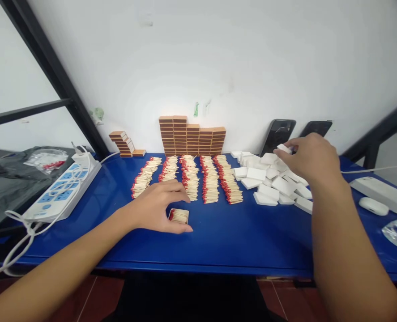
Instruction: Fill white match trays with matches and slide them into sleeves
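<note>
My left hand [161, 205] curves around a small matchbox tray [178, 216] on the blue table, its thumb and fingers apart. Red-headed matches lie in the tray. I cannot tell whether the palm touches its left edge. Over at the right, my right hand [307, 154] pinches a small white box [284, 148] between thumb and fingers. Beneath it spreads a loose pile of similar white boxes [268, 191]. Several rows of loose matches [210, 179] lie beyond my left hand, which partly covers the nearer ones.
Stacked brown-sided matchboxes [193, 137] stand against the wall, with a smaller stack [121, 142] to the left. A power strip [59, 188] with white cables lies at the left edge. Two phones [277, 134] lean at the back right. A white earbud case [373, 206] sits far right.
</note>
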### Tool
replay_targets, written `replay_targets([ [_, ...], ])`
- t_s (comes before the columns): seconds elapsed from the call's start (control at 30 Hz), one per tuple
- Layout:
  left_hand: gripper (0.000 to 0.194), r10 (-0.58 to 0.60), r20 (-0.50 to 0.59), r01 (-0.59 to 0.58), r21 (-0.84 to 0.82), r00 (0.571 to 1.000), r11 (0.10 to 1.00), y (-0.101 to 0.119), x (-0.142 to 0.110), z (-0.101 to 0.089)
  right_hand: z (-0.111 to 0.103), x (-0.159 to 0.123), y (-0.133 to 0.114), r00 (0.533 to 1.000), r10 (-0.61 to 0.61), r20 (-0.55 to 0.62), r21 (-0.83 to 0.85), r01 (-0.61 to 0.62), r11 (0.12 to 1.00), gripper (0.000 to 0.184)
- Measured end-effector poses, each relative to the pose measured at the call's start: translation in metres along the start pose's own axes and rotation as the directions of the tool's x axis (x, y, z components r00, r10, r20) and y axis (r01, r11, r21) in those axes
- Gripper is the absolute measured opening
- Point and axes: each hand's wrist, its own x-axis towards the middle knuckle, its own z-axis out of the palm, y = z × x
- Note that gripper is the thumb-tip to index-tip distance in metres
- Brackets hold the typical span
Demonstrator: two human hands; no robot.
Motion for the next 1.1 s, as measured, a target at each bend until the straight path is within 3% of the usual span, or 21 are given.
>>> replay_targets([
  [0.1,0.054,-0.039,0.064,0.038,0.007,0.997,0.999,0.000,-0.001,0.002,-0.003,0.001,0.001,0.986,-0.025,0.167,0.051,0.017,0.999,0.029],
  [0.17,0.055,-0.054,0.104,0.054,0.007,0.993,0.999,-0.001,-0.001,0.002,-0.006,0.000,-0.001,0.977,-0.051,0.208,0.075,0.036,0.997,0.028],
  [0.43,0.035,-0.107,0.198,0.119,-0.049,0.974,0.992,0.003,0.001,0.002,-0.015,-0.006,-0.011,0.998,0.029,0.059,0.104,-0.035,0.994,0.033],
  [0.6,0.026,-0.188,0.264,0.211,-0.059,0.946,0.976,0.002,0.000,-0.013,-0.017,-0.010,-0.019,0.999,0.051,-0.004,0.155,-0.049,0.987,0.028],
  [0.7,0.027,-0.291,0.364,0.327,-0.039,0.885,0.944,-0.006,-0.007,-0.031,-0.016,-0.012,-0.021,0.999,0.020,-0.025,0.170,-0.015,0.985,0.027],
  [0.8,0.038,-0.436,0.428,0.485,-0.007,0.792,0.874,-0.016,-0.016,-0.047,-0.015,-0.012,-0.021,1.000,0.001,-0.030,0.190,0.005,0.982,0.025],
  [0.93,0.037,-0.509,0.506,0.573,0.034,0.697,0.819,-0.027,-0.026,-0.058,-0.015,-0.011,-0.021,0.999,0.009,-0.038,0.204,-0.001,0.979,0.023],
  [1.1,0.026,-0.593,0.473,0.616,0.127,0.651,0.777,-0.038,-0.034,-0.071,-0.014,-0.011,-0.021,0.999,0.002,-0.040,0.219,0.006,0.976,0.022],
])
